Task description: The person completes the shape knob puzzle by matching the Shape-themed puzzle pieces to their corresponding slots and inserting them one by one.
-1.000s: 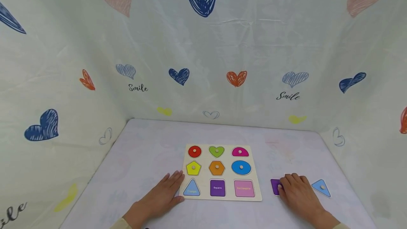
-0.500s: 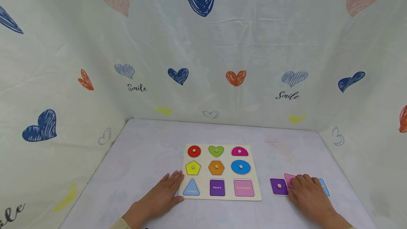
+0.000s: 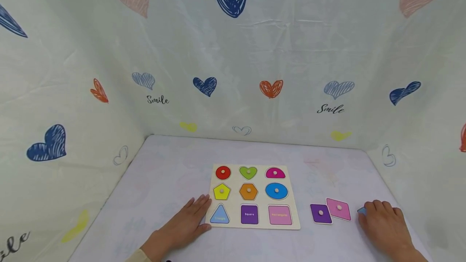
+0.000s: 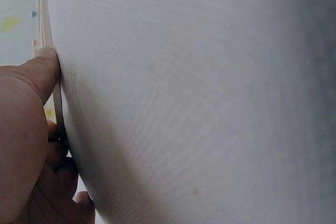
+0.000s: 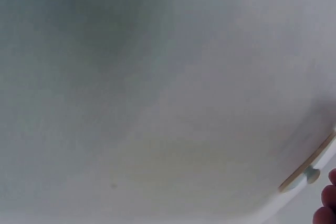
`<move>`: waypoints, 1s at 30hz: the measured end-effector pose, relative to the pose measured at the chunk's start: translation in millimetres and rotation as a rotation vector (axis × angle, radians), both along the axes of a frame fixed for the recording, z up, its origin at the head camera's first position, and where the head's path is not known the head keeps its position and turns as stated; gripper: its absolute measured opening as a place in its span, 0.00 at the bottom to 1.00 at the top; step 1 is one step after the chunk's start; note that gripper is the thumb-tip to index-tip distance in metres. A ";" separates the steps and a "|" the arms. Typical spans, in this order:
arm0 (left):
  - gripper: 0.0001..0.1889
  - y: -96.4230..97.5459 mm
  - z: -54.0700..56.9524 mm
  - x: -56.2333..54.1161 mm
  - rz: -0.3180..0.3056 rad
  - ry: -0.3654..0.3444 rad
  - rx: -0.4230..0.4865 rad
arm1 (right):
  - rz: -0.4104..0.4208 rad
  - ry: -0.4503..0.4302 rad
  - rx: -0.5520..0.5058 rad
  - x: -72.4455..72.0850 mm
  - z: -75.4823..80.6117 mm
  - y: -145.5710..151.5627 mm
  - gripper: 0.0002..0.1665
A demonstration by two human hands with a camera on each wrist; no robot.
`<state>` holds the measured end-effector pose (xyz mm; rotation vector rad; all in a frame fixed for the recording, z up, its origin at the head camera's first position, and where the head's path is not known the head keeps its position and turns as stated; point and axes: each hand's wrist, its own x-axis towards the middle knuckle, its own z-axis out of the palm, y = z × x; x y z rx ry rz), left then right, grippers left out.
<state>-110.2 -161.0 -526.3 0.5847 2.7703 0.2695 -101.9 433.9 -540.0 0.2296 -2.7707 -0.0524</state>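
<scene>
A wooden shape puzzle board lies flat on the table. Its upper two rows hold knobbed pieces, and its bottom row shows a blue triangle, a purple square and a pink rectangle slot, each with a printed word. My left hand rests at the board's left edge with fingers extended. My right hand is over the blue triangle piece, covering most of it. In the right wrist view, fingertips appear close to a knobbed piece, apart from its knob. The thumb is hidden there.
A purple square piece and a pink rectangle piece lie side by side right of the board, knobs up. The pale tabletop meets a heart-printed curtain at the back and sides.
My right hand has moved right, away from the purple square and pink rectangle pieces, to the blue triangle piece. Both other pieces are now uncovered. My left hand has stayed put.
</scene>
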 end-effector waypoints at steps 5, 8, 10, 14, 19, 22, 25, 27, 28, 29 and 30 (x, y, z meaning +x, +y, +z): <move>0.45 -0.4 -0.5 -0.8 -0.003 0.004 0.001 | -0.006 0.032 0.001 -1.3 -2.7 7.3 0.14; 0.45 -0.6 -0.8 -0.8 -0.007 0.009 0.004 | -0.008 0.038 0.010 -1.7 -4.7 10.0 0.12; 0.45 -0.9 -1.5 -1.1 -0.010 0.015 0.006 | -0.024 0.025 0.019 -2.0 -4.7 11.8 0.12; 0.45 -1.0 -1.8 -1.4 -0.009 0.015 0.007 | -0.077 -0.019 0.033 -3.2 -2.6 14.6 0.15; 0.45 -1.2 -1.2 -1.8 -0.009 0.018 0.002 | -0.142 -0.113 0.068 -5.9 0.6 12.8 0.19; 0.45 -1.2 -1.2 -1.6 -0.006 0.019 0.002 | -0.170 -0.157 0.087 -7.5 2.6 10.0 0.21; 0.45 -1.4 -1.6 -0.7 0.002 0.011 0.006 | -0.184 -0.193 0.100 -8.4 3.2 7.8 0.22; 0.45 -1.4 -1.7 -0.2 0.004 0.009 0.011 | -0.179 -0.194 0.104 -8.7 3.6 6.5 0.23; 0.45 -1.5 -2.1 -0.1 0.004 0.008 0.012 | -0.172 -0.191 0.108 -9.2 4.4 5.7 0.24; 0.45 -1.4 -2.0 0.1 0.004 0.007 0.014 | -0.157 -0.169 0.098 -9.5 4.5 5.5 0.23; 0.45 -1.5 -2.0 0.1 0.004 0.007 0.016 | -0.136 -0.134 0.087 -9.8 4.5 5.3 0.22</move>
